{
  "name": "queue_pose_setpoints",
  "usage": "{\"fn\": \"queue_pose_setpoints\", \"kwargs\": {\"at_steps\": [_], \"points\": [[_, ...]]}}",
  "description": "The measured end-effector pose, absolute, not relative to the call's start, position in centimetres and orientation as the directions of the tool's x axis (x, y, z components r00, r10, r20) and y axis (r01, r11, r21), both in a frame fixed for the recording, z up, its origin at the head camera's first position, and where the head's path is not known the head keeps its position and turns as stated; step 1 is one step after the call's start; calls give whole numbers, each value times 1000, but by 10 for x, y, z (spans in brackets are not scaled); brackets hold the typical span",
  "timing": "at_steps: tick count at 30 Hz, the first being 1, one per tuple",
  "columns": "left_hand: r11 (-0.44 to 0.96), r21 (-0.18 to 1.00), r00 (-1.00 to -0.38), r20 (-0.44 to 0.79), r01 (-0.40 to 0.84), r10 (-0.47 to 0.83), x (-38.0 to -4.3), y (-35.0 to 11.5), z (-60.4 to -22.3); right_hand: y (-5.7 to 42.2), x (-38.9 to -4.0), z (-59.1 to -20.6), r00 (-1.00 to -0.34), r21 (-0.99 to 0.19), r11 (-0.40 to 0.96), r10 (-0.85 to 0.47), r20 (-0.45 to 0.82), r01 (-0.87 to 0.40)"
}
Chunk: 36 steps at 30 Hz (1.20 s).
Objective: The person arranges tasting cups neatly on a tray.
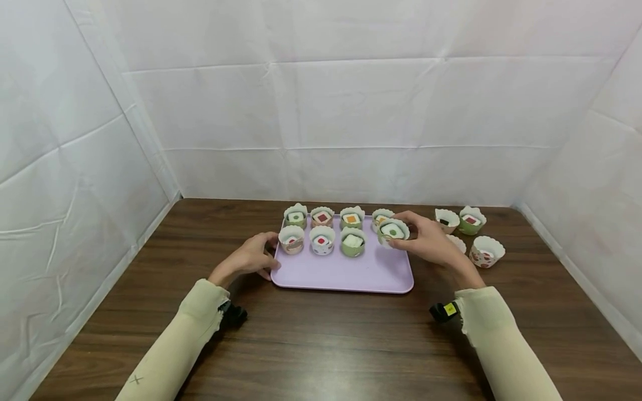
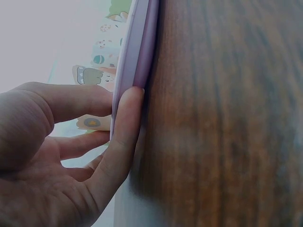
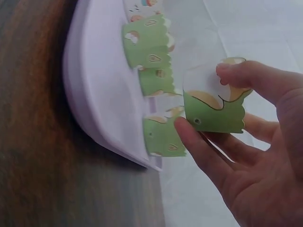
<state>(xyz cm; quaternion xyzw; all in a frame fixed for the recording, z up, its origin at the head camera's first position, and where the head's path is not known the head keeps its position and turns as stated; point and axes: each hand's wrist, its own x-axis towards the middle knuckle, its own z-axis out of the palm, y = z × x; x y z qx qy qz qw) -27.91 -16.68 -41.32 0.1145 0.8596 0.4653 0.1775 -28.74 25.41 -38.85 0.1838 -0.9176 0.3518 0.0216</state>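
Note:
On the dark wooden table lies a lilac tray point(image 1: 341, 275) bearing two rows of scalloped paper cups with small marked blocks inside. My left hand point(image 1: 253, 256) grips the tray's left rim; in the left wrist view a fingertip point(image 2: 129, 106) lies along the rim's outer side. Above the tray's right part, my right hand point(image 1: 430, 240) pinches a green paper cup point(image 3: 213, 111) between thumb and fingers. That cup stands upright and holds a white block with a green mark point(image 1: 393, 230). Beside it in the front row sits a green cup point(image 1: 353, 249).
Right of the tray stand several more paper cups, among them a green one point(image 1: 471, 225) and a white patterned one point(image 1: 485, 256). My right forearm partly covers one there. White cloth walls point(image 1: 346, 111) close off the table's back and sides.

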Motion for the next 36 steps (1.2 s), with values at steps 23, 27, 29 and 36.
{"fn": "queue_pose_setpoints", "kwargs": {"at_steps": [23, 27, 29, 36], "points": [[553, 832, -913, -195, 39, 358, -279, -165, -412, 239, -293, -417, -967, -561, 788, -220, 128, -253], [550, 835, -912, -200, 32, 357, -280, -165, -413, 239, -293, -417, -971, -560, 794, -211, 115, -238], [550, 835, -913, -200, 31, 355, -280, -166, -413, 239, -294, -418, -972, -557, 797, -209, 108, -233], [549, 835, -912, -197, 37, 361, -281, -167, -415, 239, -296, -421, -971, -551, 800, -212, 108, -236]]}}
